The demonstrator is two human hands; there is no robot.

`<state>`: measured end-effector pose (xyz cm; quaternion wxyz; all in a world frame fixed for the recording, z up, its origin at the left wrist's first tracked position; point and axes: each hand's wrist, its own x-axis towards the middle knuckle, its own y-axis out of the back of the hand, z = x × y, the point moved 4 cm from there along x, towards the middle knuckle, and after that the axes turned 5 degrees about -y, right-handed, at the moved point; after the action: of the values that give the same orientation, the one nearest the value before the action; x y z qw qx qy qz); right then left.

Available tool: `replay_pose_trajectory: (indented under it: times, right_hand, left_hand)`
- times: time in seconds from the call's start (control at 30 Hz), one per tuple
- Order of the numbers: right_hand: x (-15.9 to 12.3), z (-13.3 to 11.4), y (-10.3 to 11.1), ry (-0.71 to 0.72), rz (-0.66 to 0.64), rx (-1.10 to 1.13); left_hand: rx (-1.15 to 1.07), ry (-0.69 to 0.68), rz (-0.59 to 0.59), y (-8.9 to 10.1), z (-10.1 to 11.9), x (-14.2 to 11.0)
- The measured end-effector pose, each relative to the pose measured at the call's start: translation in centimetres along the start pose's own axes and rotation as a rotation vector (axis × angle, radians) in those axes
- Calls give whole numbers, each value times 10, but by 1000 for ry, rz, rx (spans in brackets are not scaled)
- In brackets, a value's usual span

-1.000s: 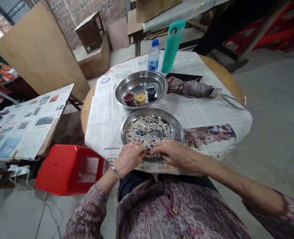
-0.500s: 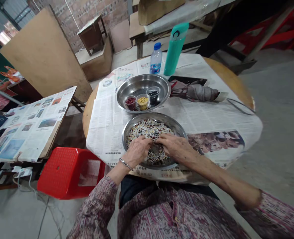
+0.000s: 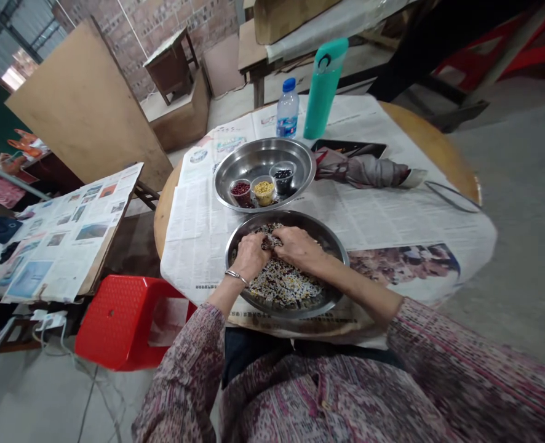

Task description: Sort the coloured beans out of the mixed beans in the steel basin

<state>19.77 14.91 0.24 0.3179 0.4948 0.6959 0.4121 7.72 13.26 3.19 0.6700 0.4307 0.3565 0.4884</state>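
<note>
Left hand and right hand in mixed grains, steel plate.

Both grips narrow, fingers curled down into the grains near the plate's far rim, hands just beside each other; can't tell if grains are held. Bracelet on left wrist. Plate sits on newspaper at near edge of round desk. Beyond it, steel bowl holds small cups of red, yellow, black grains.
</note>
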Motion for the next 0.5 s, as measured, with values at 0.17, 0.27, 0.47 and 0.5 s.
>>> replay_pose_trajectory:
  times: [0.17,0.27,0.47,0.5]
  right_hand:
    - [-11,3,9,35,6,122]
    - [-30,4,11,150,74,243]
    - [-77,6,12,402,293,251]
    - [-83,7,14,408,336,245]
  left_hand:
    - [-175,9,14,3,3,-9]
    - [-194,-57,62,2,8,-24]
    - [-172,-320,55,-6,18,-67]
    - [-175,-341,60,-6,18,-73]
